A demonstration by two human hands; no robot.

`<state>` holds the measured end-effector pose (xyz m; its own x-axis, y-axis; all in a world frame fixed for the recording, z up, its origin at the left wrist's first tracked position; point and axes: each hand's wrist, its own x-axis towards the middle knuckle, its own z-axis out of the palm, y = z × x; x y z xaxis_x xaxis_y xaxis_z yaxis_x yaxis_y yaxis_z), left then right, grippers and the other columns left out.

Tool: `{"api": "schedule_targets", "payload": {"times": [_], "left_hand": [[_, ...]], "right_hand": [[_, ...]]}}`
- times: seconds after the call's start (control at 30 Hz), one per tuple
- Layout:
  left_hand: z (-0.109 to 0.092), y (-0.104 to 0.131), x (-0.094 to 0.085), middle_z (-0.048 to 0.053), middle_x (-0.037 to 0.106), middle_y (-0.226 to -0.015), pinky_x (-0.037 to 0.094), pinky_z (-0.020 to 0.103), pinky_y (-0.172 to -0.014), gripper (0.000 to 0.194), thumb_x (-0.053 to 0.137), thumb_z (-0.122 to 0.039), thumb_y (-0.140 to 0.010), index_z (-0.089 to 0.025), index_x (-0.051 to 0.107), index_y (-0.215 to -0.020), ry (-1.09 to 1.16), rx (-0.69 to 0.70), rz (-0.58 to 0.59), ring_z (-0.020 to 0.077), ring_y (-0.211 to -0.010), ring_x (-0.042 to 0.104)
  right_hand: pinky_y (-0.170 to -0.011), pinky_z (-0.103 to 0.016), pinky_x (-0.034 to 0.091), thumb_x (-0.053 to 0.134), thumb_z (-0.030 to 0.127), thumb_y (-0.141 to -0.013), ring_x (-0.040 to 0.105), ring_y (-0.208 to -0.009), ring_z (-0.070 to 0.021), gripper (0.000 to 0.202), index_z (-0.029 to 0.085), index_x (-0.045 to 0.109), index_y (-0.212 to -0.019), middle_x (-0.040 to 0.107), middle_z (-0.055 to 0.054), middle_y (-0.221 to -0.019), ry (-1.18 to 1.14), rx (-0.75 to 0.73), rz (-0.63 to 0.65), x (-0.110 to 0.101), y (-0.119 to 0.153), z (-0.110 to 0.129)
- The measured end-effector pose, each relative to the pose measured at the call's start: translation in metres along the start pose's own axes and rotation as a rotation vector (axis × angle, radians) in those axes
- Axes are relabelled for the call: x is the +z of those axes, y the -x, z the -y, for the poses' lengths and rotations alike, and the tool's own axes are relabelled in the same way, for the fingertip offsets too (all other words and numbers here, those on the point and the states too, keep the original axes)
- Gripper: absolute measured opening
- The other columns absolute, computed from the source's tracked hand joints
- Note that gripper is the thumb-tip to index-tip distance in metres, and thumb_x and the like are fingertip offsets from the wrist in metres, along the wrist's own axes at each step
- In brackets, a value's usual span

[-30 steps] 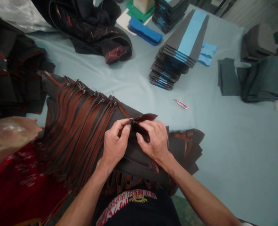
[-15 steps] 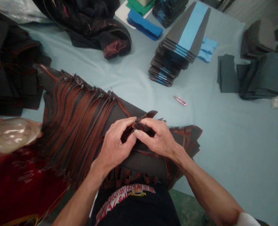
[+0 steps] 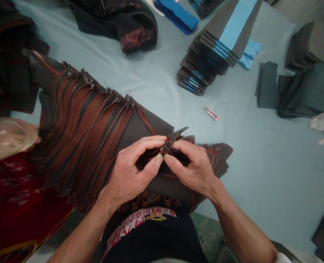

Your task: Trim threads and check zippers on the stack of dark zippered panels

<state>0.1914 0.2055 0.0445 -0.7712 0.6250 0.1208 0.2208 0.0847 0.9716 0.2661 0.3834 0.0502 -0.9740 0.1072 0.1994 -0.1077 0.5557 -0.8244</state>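
A long bundle of dark grey and reddish-brown fabric pieces [image 3: 93,128] lies slantwise across the near edge of the table, with knotted tufts along its far side. My left hand [image 3: 137,168] pinches the edges of the gathered dark fabric near the bundle's right part. Close against it, my right hand [image 3: 194,164] grips the same gathered edges between thumb and fingers. The fingertips of both hands nearly meet there. Small details between the fingertips are too dark to make out.
Small pink-handled snips [image 3: 211,112] lie beyond my right hand. Farther back are stacked dark pieces with a light blue band [image 3: 237,25], a blue cloth [image 3: 176,15] and dark green folded pieces [image 3: 305,91]. At left, a person's hand is beside a clear rounded object [image 3: 10,138].
The view has shifted, and dark pieces now show at the lower right. My thumbs have moved slightly down and apart on the gathered fabric, with both hands still pinching it.
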Motion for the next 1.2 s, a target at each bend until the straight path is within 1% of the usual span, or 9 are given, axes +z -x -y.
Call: {"api": "schedule_targets", "payload": {"times": [0.13,0.4,0.47,0.53,0.63,0.73,0.93,1.07,1.2], "left_hand": [[-0.002,-0.002,0.0,0.007,0.081,-0.121,0.059,0.028,-0.105,0.018,0.071,-0.013,-0.095,-0.018,0.074,-0.112,0.022,-0.046,-0.019,0.0173,-0.115,0.076],[-0.001,-0.003,0.009,0.004,0.082,-0.108,0.061,0.027,-0.096,0.005,0.069,-0.015,-0.096,-0.019,0.073,-0.097,-0.022,-0.161,-0.087,0.0152,-0.101,0.077],[0.0,-0.002,0.012,0.003,0.081,-0.107,0.061,0.027,-0.094,0.005,0.069,-0.015,-0.097,-0.019,0.072,-0.098,-0.048,-0.114,-0.088,0.0149,-0.1,0.077],[0.001,0.0,0.016,0.005,0.081,-0.11,0.061,0.028,-0.096,0.008,0.068,-0.013,-0.098,-0.019,0.071,-0.103,-0.103,-0.004,-0.1,0.0152,-0.103,0.076],[0.001,0.004,0.019,0.007,0.078,-0.11,0.059,0.028,-0.098,0.015,0.068,-0.008,-0.097,-0.017,0.07,-0.108,-0.245,0.169,-0.168,0.0152,-0.106,0.074],[-0.001,0.004,0.02,0.005,0.076,-0.103,0.058,0.027,-0.094,0.016,0.07,-0.005,-0.095,-0.017,0.07,-0.106,-0.302,0.204,-0.216,0.0141,-0.1,0.072],[-0.005,0.0,0.015,0.002,0.074,-0.1,0.058,0.028,-0.087,0.013,0.068,-0.009,-0.096,-0.02,0.068,-0.101,-0.231,0.126,-0.136,0.0144,-0.094,0.07],[-0.007,-0.003,0.006,0.004,0.073,-0.1,0.057,0.032,-0.089,0.012,0.064,-0.01,-0.098,-0.021,0.065,-0.101,-0.291,0.128,-0.062,0.0171,-0.095,0.069],[-0.01,-0.011,-0.008,0.005,0.071,-0.101,0.055,0.034,-0.091,0.008,0.06,-0.013,-0.101,-0.021,0.064,-0.101,-0.424,0.174,0.107,0.0199,-0.098,0.068]], "right_hand": [[-0.063,-0.026,0.052,0.063,0.015,-0.092,0.064,-0.066,-0.0138,0.007,0.02,0.066,-0.088,0.07,0.0,-0.075,0.032,0.04,-0.033,0.003,0.001,0.005],[-0.063,-0.028,0.051,0.062,0.017,-0.092,0.063,-0.065,-0.0153,0.008,0.021,0.066,-0.086,0.07,-0.001,-0.074,0.096,0.028,-0.105,0.013,0.007,0.004],[-0.063,-0.028,0.051,0.062,0.018,-0.092,0.062,-0.065,-0.0153,0.007,0.02,0.065,-0.086,0.068,-0.001,-0.073,0.069,0.05,-0.105,0.012,0.008,0.005],[-0.065,-0.028,0.052,0.062,0.021,-0.093,0.063,-0.067,-0.0153,0.007,0.02,0.064,-0.086,0.069,-0.002,-0.075,0.009,0.089,-0.089,0.012,0.009,0.008],[-0.065,-0.028,0.051,0.062,0.025,-0.095,0.063,-0.067,-0.0147,0.011,0.02,0.063,-0.085,0.068,-0.001,-0.075,-0.042,0.142,-0.086,0.011,0.008,0.012],[-0.063,-0.027,0.049,0.061,0.025,-0.1,0.061,-0.065,-0.0137,0.016,0.02,0.062,-0.085,0.067,0.0,-0.074,-0.043,0.146,-0.105,0.012,0.008,0.01],[-0.071,-0.028,0.051,0.05,0.021,-0.108,0.061,-0.073,-0.0146,0.018,0.021,0.062,-0.095,0.066,-0.001,-0.08,-0.01,-0.039,-0.017,0.008,0.009,-0.002],[-0.071,-0.029,0.05,0.048,0.021,-0.109,0.059,-0.074,-0.0155,0.019,0.022,0.06,-0.094,0.064,-0.001,-0.08,0.02,-0.046,0.015,0.007,0.008,-0.003],[-0.069,-0.03,0.048,0.045,0.019,-0.108,0.057,-0.073,-0.0166,0.021,0.022,0.059,-0.092,0.062,-0.001,-0.078,0.049,-0.027,0.082,0.005,0.006,0.0]]}}
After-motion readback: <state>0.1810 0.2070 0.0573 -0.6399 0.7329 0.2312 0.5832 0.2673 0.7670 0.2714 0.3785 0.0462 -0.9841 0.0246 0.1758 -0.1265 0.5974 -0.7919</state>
